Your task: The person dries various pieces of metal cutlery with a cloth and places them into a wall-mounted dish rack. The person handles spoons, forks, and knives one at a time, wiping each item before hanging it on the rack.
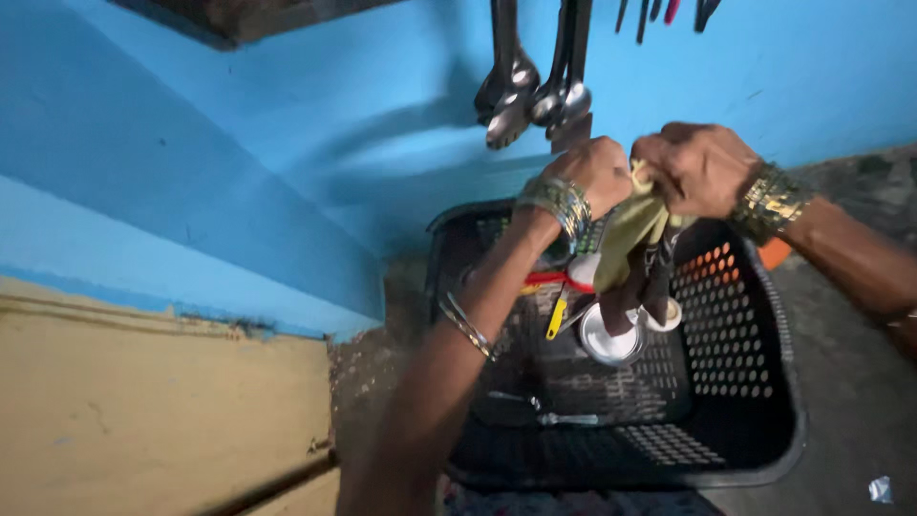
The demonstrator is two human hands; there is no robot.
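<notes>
So the biggest thing here is the bright blue wall (239, 172), with a row of metal ladles and spoons (535, 91) hanging near its top edge. Below that sits a black perforated plastic basket (755, 401) on a dark, rough counter (850, 382), pushed up toward the wall. Inside the basket, near its far edge and middle, there's a small round steel cup (608, 339), a red-handled tool (564, 280) and a yellow-handled one (556, 320), plus some small metal bits lying flat closer to the near edge.

Both hands are up over the far edge of the basket. The left hand (597, 172) is closed into a fist on a yellowish cloth (630, 234), and the right hand (697, 167) is clenched on the same cloth from the other side, with dark-handled utensils (650, 282) hanging out of the folds below. Looks like a wipe-down that's mid-way at best: the stuff in the cloth is being handled, but several pieces are sitting in the basket untouched, and I can't tell which are dry
</notes>
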